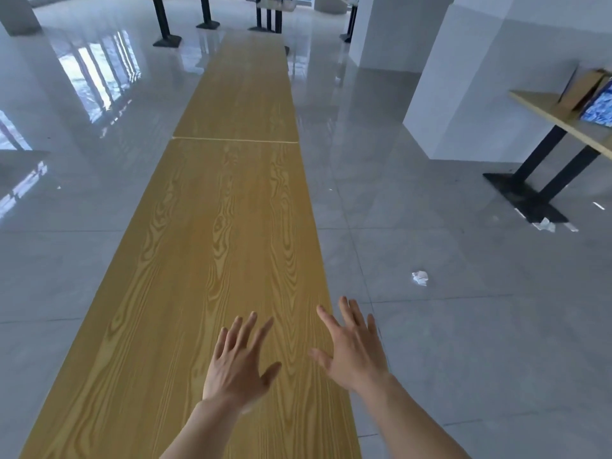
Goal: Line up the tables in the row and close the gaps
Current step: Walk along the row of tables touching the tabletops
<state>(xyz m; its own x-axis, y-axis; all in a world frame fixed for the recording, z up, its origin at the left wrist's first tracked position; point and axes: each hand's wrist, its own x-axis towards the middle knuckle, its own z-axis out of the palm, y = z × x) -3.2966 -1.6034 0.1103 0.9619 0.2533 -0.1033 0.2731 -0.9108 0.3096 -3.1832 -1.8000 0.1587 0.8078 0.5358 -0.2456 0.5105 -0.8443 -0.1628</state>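
Observation:
A long yellow wood-grain table (185, 293) stretches away from me down the middle of the view. A second table of the same kind (241, 91) stands end to end with it; a thin pale seam runs between them, and the far top sits slightly to the right of the near one. My left hand (240, 362) hovers over the near table's right part, fingers spread, holding nothing. My right hand (352, 346) is spread above the table's right edge, partly over the floor, also empty.
Glossy grey tile floor lies on both sides. A crumpled white paper (420, 278) is on the floor at right. Another table on black legs (559, 111) carries boxes at far right, beside a white pillar (480, 77). More black table legs (164, 24) stand at the back.

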